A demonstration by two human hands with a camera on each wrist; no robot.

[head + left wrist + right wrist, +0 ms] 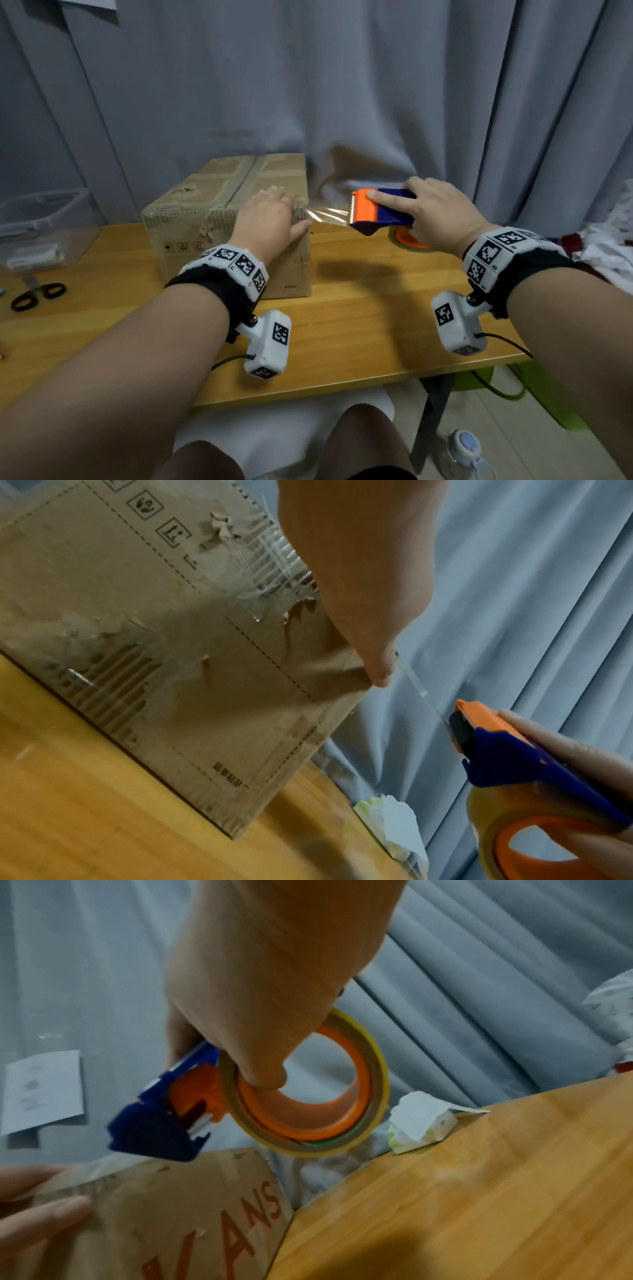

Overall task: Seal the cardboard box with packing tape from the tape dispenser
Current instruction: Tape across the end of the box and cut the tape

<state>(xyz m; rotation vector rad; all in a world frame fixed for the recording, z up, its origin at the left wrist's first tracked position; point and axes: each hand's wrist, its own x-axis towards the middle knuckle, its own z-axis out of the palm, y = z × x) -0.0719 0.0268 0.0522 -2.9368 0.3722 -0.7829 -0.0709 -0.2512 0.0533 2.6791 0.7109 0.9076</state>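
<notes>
My left hand (270, 219) lies flat, fingers straight — my right hand (435, 212) curls tight, forefinger stretched forward, both forearms extended.

Left hand (270, 219) fingers behind box (205, 219) edge; roll (409, 241) mostly under right hand (435, 212).

The box (226, 219) sits on the table (359, 325), toward its back edge, with the curtain (308, 85) behind. The left hand (270, 219) lies on the box's right end. Right of it, above the table, the right hand (442, 212) holds the dispenser (380, 210); tape (327, 214) spans between. Scissors (36, 296) and a bin (41, 229) lie far left.
</notes>
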